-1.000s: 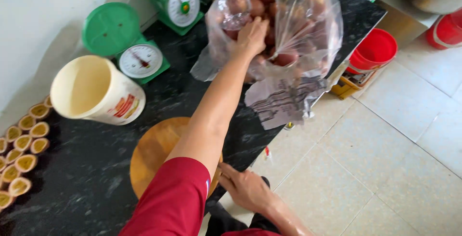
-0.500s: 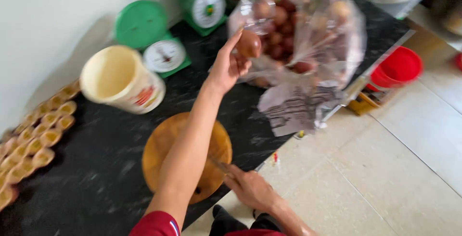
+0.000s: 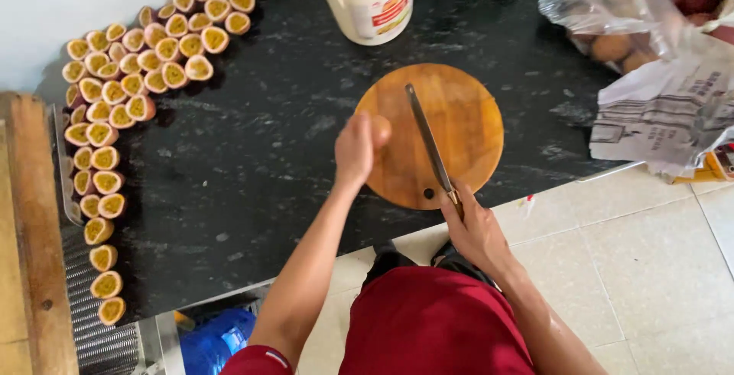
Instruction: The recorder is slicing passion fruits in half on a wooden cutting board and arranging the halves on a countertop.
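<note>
The passion fruit (image 3: pixel 380 128), round and brownish, sits in the left hand (image 3: pixel 356 148) above the left part of the round wooden cutting board (image 3: pixel 459 115). The fingers are curled shut around it, so only a small part of its skin shows past the knuckles. The board lies on the black stone counter (image 3: pixel 290 130), and its near rim reaches almost to the counter's front edge.

The right hand (image 3: pixel 475 230) is closed on the handle of a long knife (image 3: pixel 428 142). The blade lies flat across the board, from the near rim toward the far rim, just right of the fruit. The hand itself is off the counter, over the tiled floor (image 3: pixel 642 268).

Open counter surface extends left of the board and toward the far edge. A cream plastic bucket (image 3: pixel 369 0) stands beyond the board, apart from it. Halved passion fruits (image 3: pixel 126 84), cut sides up, run in rows along the far left corner and down the left edge; the lowest ones lie on a ridged metal tray (image 3: pixel 99 340). A wooden plank (image 3: pixel 34 230) borders the far left.

To the right, a clear plastic bag of whole fruit (image 3: pixel 627 8) rests on printed paper (image 3: pixel 673 115) that overhangs the counter's front edge. A blue container (image 3: pixel 218 340) shows below the counter.
</note>
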